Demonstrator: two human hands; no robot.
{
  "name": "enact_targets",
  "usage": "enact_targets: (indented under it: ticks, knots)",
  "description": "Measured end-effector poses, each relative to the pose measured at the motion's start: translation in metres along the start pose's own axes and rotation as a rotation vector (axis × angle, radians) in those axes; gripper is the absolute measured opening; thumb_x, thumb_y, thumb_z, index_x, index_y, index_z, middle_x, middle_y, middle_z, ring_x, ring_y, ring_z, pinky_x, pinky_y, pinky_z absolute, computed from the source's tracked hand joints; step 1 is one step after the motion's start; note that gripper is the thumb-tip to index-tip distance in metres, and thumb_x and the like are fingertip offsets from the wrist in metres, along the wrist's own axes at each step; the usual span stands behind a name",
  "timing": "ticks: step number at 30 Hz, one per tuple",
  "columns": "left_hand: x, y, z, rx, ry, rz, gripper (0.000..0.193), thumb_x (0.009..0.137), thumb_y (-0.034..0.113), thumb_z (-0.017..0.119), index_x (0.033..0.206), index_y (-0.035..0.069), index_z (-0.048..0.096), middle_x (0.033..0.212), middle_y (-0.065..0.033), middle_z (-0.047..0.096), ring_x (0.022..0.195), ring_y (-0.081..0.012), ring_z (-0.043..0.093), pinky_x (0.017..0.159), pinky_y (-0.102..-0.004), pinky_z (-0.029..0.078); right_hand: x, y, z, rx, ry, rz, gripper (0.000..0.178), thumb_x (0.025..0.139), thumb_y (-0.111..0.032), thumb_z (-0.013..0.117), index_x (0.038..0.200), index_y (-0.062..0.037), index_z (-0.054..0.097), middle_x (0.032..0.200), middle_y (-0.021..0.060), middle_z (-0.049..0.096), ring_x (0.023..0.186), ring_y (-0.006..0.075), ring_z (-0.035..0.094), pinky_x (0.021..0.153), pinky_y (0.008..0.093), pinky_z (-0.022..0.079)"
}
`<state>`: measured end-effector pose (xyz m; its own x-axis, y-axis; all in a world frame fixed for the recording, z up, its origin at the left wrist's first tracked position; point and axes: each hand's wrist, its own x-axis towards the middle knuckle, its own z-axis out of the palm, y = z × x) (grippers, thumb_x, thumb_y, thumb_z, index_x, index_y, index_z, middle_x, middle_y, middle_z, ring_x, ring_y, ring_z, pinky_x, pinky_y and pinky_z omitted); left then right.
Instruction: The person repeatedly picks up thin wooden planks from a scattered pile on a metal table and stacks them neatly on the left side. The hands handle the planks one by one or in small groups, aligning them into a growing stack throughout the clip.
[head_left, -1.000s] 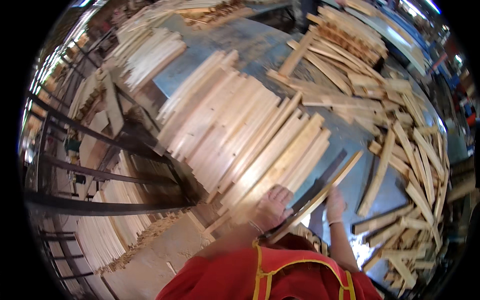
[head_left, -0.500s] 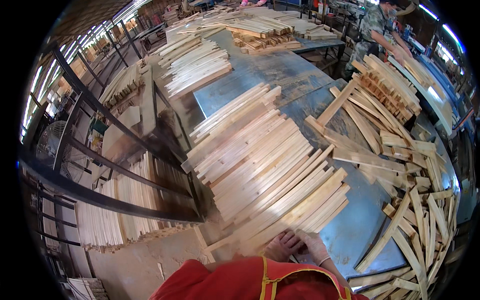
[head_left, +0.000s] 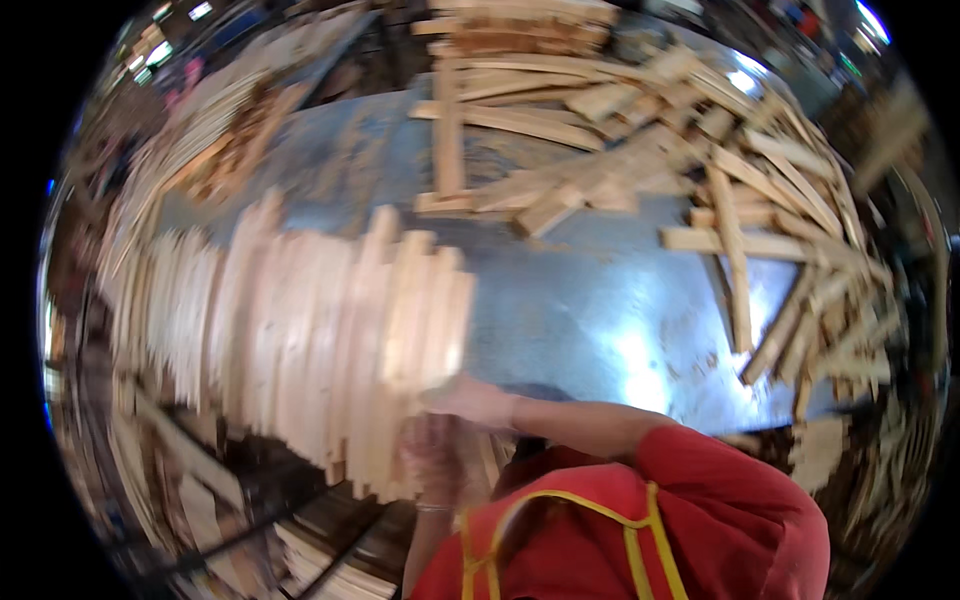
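Note:
A row of pale wooden strips (head_left: 310,340) lies side by side on the left part of the metal-topped table, its ends uneven. My left hand (head_left: 433,458) is at the near right corner of this row, by the strip ends. My right hand (head_left: 472,402) reaches across just above it, against the outermost strip on the right. Both hands are smeared by motion, so their fingers and any grip on the wood cannot be made out.
The blue-grey metal table (head_left: 570,310) bears a jumbled heap of loose wood pieces (head_left: 780,210) on the right. Stacked wood (head_left: 530,35) stands at the far side, more strips (head_left: 200,140) at the far left. Dark metal bars (head_left: 240,540) run below the table's near left edge.
My view has swung to the right, so the strip row now appears at the left. My hands, earlier close together at the row's near edge, are now at its right corner.

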<state>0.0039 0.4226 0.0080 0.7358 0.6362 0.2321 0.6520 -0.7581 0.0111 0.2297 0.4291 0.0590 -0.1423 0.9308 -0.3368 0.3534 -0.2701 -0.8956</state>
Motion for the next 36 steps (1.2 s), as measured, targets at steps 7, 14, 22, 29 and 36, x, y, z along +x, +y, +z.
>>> enact_targets:
  ticks: [7, 14, 22, 29, 36]
  knots:
    - [0.034, -0.047, 0.004, 0.055, -0.147, -0.082, 0.052, 0.095, 0.019, 0.063, 0.146, 0.01, 0.057, 0.149, -0.0163, 0.054, 0.142, -0.0392, 0.048, 0.118, -0.0574, 0.038, -0.033, 0.03, -0.15, -0.24, 0.663, 0.058, 0.064, 0.093, -0.041, 0.069, 0.147, -0.0089, 0.059, 0.135, 0.0237, 0.068, 0.131, 0.0357, 0.063, 0.111, 0.0467, 0.047]
    - [0.071, 0.021, -0.012, 0.112, -0.202, -0.024, 0.063, 0.093, 0.03, 0.073, 0.149, 0.007, 0.056, 0.155, -0.0184, 0.05, 0.146, -0.0399, 0.046, 0.122, -0.0574, 0.035, -0.296, 0.226, -0.307, -0.656, 1.475, 1.021, 0.045, 0.095, -0.032, 0.065, 0.133, -0.0098, 0.06, 0.125, 0.0194, 0.068, 0.111, 0.0401, 0.069, 0.098, 0.0495, 0.053]
    - [0.182, 0.239, -0.002, -0.534, -0.358, 0.027, 0.097, 0.077, 0.042, 0.087, 0.156, 0.003, 0.046, 0.151, -0.0254, 0.054, 0.138, -0.0424, 0.054, 0.113, -0.0507, 0.047, -0.272, 0.161, -0.212, -0.327, 0.487, 0.21, 0.054, 0.093, -0.033, 0.068, 0.141, -0.0103, 0.061, 0.135, 0.0224, 0.067, 0.117, 0.0459, 0.067, 0.102, 0.0478, 0.056]
    - [0.236, 0.281, 0.011, -0.293, -0.623, -0.197, 0.097, 0.084, 0.031, 0.08, 0.163, 0.005, 0.031, 0.142, -0.0228, 0.06, 0.122, -0.042, 0.065, 0.102, -0.0531, 0.055, -0.227, 0.23, -0.36, -0.934, 0.811, 0.299, 0.07, 0.087, -0.045, 0.074, 0.149, -0.0204, 0.056, 0.143, 0.0117, 0.063, 0.134, 0.038, 0.057, 0.113, 0.0512, 0.043]
    - [0.139, 0.166, 0.0, -0.281, -0.415, -0.327, 0.079, 0.085, 0.017, 0.069, 0.16, 0.009, 0.045, 0.152, -0.0151, 0.056, 0.136, -0.0404, 0.056, 0.118, -0.0469, 0.046, -0.244, 0.194, -0.237, -0.874, 0.611, 0.397, 0.07, 0.092, -0.051, 0.075, 0.146, -0.0116, 0.056, 0.127, 0.0125, 0.068, 0.117, 0.0356, 0.064, 0.1, 0.0491, 0.051]
